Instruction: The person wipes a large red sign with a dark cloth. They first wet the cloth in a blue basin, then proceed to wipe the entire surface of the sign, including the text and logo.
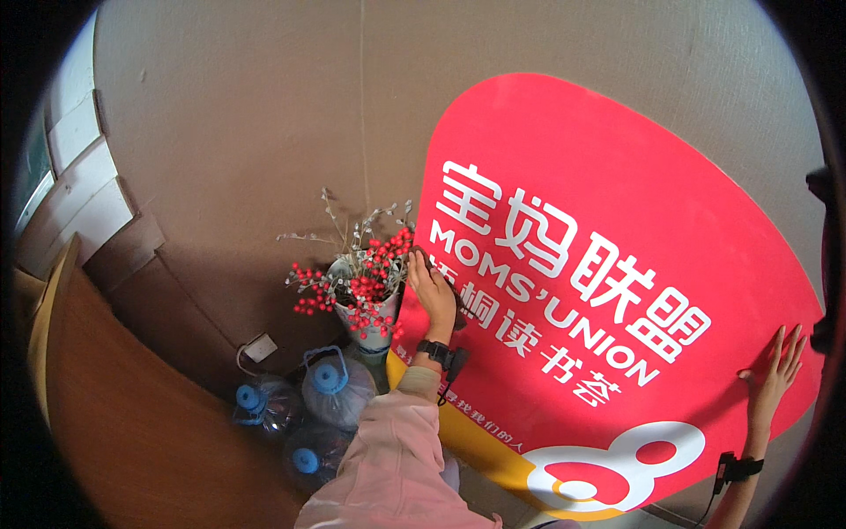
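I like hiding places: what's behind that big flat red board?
Brown textured wall shows past the edges of the big flat red board; anything directly behind it is covered.

big red sign (608, 291), rounded corners, white lettering, yellow band along the bottom. it's up in front of the brown wall (238, 132), kinda tilted, lettering sloping down to the right.

Brn wall (238, 115) w/ vert. seam (363, 115), wood-tone furn. (150, 423) lower L, pale panels (84, 181) upper L

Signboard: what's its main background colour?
The signboard is mainly bright red, best seen in the head view.
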Available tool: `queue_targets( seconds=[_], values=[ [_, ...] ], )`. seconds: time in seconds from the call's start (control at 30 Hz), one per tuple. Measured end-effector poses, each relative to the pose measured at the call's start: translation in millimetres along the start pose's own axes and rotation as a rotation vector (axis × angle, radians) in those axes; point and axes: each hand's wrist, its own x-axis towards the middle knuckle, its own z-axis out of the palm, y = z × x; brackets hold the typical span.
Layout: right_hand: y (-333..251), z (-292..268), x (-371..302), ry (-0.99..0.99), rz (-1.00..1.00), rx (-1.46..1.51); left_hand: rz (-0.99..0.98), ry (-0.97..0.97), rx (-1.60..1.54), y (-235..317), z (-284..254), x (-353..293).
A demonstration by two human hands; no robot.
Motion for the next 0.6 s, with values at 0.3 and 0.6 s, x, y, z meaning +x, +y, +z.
queue_targets(
  seconds=[0.3, 0.6],
  values=[
    [0, 1, -1, 0.028, -0.021, 0.01, 0.176, -0.005, -0.179, 62, 9, 52],
    [-4, -5, -4, -0.122, 0.061, 0.029, 0.179, 0.059, -0.11, 66, 25, 63]
  ],
)
